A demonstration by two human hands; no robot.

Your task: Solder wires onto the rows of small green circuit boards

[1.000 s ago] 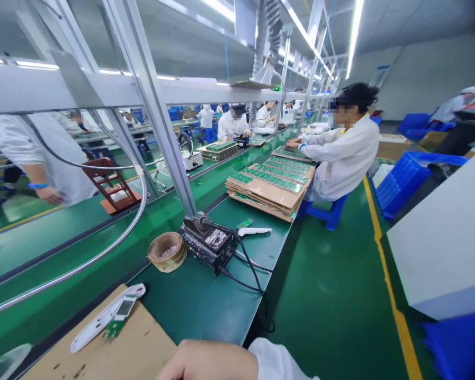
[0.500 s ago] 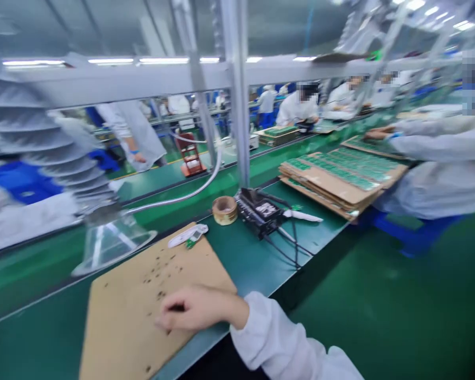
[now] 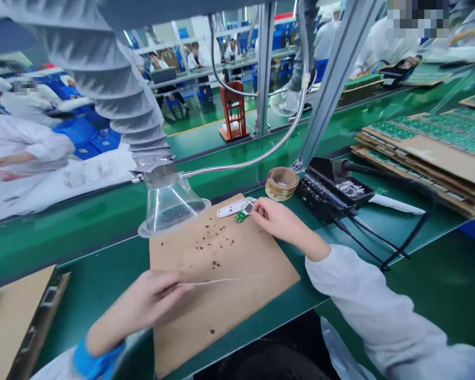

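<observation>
My left hand (image 3: 158,295) is closed over the cardboard sheet (image 3: 221,311), pinching a thin pale strip (image 3: 209,283) that points to the right; its exact kind is unclear. At the sheet's far edge, the fingers of my right hand (image 3: 275,219) are closed at the edge of a small green circuit board with a grey display (image 3: 243,212). Beside that board lies a white, elongated plastic casing (image 3: 229,209). Small dark bits (image 3: 216,264) are scattered across the cardboard.
A clear fume hood (image 3: 174,203) hangs at the cardboard's far left corner. Behind my right hand are a tape roll (image 3: 282,183) and a black soldering-tool stand (image 3: 332,190) with cables. Stacked board panels (image 3: 431,153) stand right; another cardboard stack (image 3: 19,322) is at left.
The view has swung left and down. My left hand has come into view with the pale strip. My right hand has moved from the cardboard's near part to the circuit board.
</observation>
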